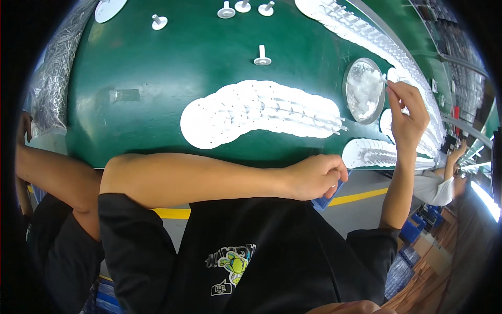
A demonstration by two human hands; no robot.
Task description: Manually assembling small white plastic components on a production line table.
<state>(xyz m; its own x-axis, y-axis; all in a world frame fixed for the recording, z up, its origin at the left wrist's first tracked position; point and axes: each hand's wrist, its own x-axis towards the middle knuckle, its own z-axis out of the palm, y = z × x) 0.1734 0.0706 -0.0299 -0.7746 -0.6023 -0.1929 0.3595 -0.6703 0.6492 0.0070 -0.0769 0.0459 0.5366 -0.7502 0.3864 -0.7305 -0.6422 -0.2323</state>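
Observation:
My left forearm lies along the table's near edge. My left hand (318, 177) is closed at that edge, its fingers curled; whatever they may hold is hidden. On the right, my right hand (409, 112) is raised at the rim of a round metal dish (347, 97). Its thumb and fingertips pinch a small white piece (385, 78). Fluffy white material (364, 89) fills the dish. Left of it, a curved row of overlapping white discs with pins (209, 120) lies on the green table, and a shorter row of discs (358, 153) lies near my left hand.
A single disc with an upright stem (262, 61) stands mid-table, with several more (226, 11) farther back. A long row of discs (355, 31) curves down the right side. At the left is a clear bag of metal pins (55, 78), beside another person's arm (57, 175).

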